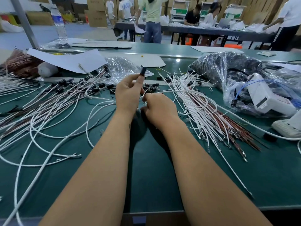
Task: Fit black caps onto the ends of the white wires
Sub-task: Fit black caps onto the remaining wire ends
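Note:
My left hand [127,93] pinches a small black cap [142,71] between thumb and fingertips, raised above the green table [154,176]. Just right of it, my right hand [158,108] is curled round a white wire [179,91] that arcs off to the right. Loose black caps [150,87] lie on the table just behind both hands. A pile of white wires with black caps on their ends [65,93] spreads to the left. A bundle of bare-ended white and brown wires [203,108] lies to the right.
Clear plastic bags of black parts [228,67] and a white device [267,97] fill the right side. White paper sheets [73,59], a crumpled clear bag [123,66] and a water bottle [59,23] stand behind. People work at tables in the background.

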